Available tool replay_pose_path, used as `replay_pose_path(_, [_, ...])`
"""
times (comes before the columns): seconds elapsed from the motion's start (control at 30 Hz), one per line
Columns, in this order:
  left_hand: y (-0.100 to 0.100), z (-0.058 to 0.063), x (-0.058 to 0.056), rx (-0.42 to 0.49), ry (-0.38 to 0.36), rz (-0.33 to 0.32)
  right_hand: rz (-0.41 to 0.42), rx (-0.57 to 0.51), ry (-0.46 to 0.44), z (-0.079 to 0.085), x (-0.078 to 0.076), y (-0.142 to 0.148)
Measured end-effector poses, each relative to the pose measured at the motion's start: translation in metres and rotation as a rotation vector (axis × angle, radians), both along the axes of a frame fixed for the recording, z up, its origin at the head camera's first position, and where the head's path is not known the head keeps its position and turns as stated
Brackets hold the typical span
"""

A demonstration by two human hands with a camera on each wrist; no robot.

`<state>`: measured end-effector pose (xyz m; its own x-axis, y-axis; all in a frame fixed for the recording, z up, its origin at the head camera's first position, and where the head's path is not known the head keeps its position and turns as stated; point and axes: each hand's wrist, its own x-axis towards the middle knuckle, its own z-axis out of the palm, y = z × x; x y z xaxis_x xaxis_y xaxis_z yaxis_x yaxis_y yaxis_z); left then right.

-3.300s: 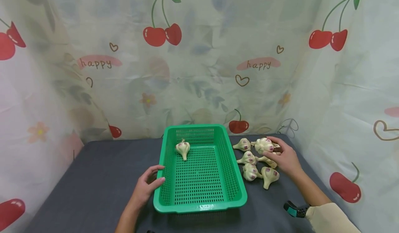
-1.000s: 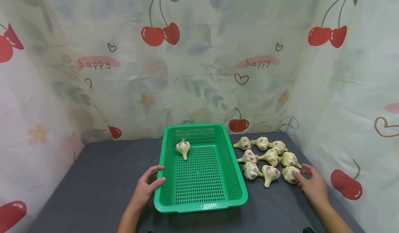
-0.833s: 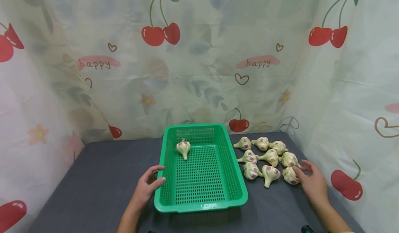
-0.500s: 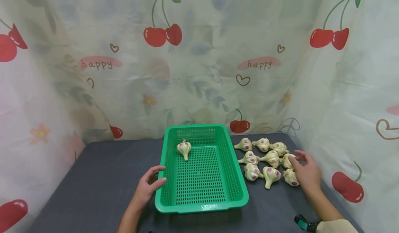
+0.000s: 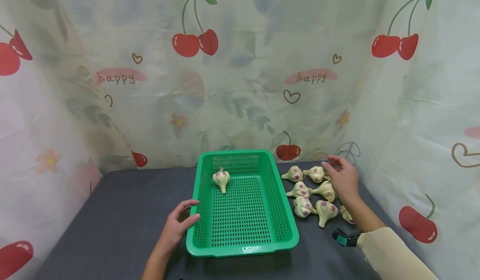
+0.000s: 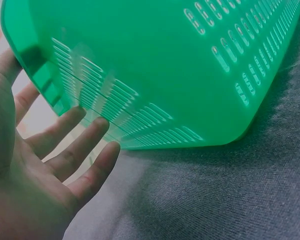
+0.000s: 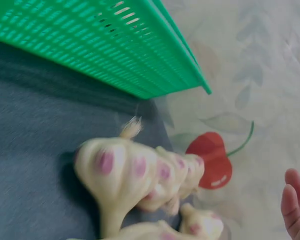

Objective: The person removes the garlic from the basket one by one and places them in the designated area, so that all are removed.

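Observation:
A green plastic basket (image 5: 240,250) stands on the dark table, with one garlic bulb (image 5: 221,180) inside near its back left. My left hand (image 5: 176,221) holds the basket's left rim, thumb over the edge; in the left wrist view, fingers of the left hand (image 6: 45,165) lie along the perforated outer wall. My right hand (image 5: 343,180) hovers over the back right of several garlic bulbs (image 5: 294,173), fingers loosely bent, with nothing visible in it. It hides the bulbs below. Close by in the right wrist view are garlic bulbs (image 7: 125,170); the right hand (image 7: 297,205) shows at the right edge.
The garlic bulbs lie in rough rows between the basket's right wall and the table's right edge. A patterned curtain (image 5: 240,84) hangs behind and at both sides. Dark cloth (image 5: 123,221) covers the table left of the basket.
My right hand has gone from the front right garlic bulb, past the one behind it, to above the back right bulbs. The left hand and basket stay put.

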<state>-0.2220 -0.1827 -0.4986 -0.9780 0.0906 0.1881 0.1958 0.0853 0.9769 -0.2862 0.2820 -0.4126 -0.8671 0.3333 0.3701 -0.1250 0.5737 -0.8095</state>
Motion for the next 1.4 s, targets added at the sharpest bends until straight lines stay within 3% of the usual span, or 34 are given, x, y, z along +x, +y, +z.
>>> replay_pose_path(0.3, [0.000, 0.000, 0.000, 0.004, -0.007, -0.004, 0.129, 0.002, -0.035, 0.016, -0.034, -0.029])
replay_pose_path(0.47, [0.001, -0.001, 0.000, 0.002, -0.008, -0.003, 0.232, 0.003, -0.083, 0.023, -0.049, -0.050])
replay_pose_path(0.73, [-0.001, -0.001, 0.000, 0.000, 0.004, 0.001, 0.320, -0.007, -0.106, 0.031, -0.066, -0.086])
replay_pose_path(1.1, [-0.002, -0.002, -0.002, -0.002, 0.000, 0.015, 0.425, -0.043, -0.192, 0.025, -0.081, -0.137])
replay_pose_path(1.4, [-0.002, -0.002, -0.002, 0.010, -0.009, 0.013, 0.473, 0.017, -0.237, 0.003, -0.091, -0.173])
